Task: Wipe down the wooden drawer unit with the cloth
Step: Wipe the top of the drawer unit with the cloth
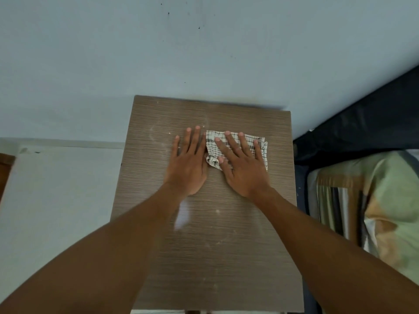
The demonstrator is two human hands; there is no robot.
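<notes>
Hands flat on top of the brown wood-grain drawer unit (204, 234), and the wipe is on. The right hand (243, 165) lies spread, fingers wide, palm pressing down on the crumpled white cloth with dark check lines (235, 147); nothing pinched, just weight holding it to the surface. That looks deliberate: a flat palm drags more fabric across the wood than a fist would. The cloth sits under the fingers and pokes out beyond the fingertips on the wall side, with a bunched corner curling up by the thumb. The left hand (189, 164) rests open too, bare on the wood just beside the cloth's edge, holding nothing; I'd guess it steadies the person leaning over, or braces the unit. Pale dusty smears show beyond the left fingertips and back toward the wrists, nearer the person, so plenty of the top appears unwiped. The drawer fronts are out of sight from here. To the right, well clear of the wiping hand, sits a bed with a green patterned cover (390, 200).
</notes>
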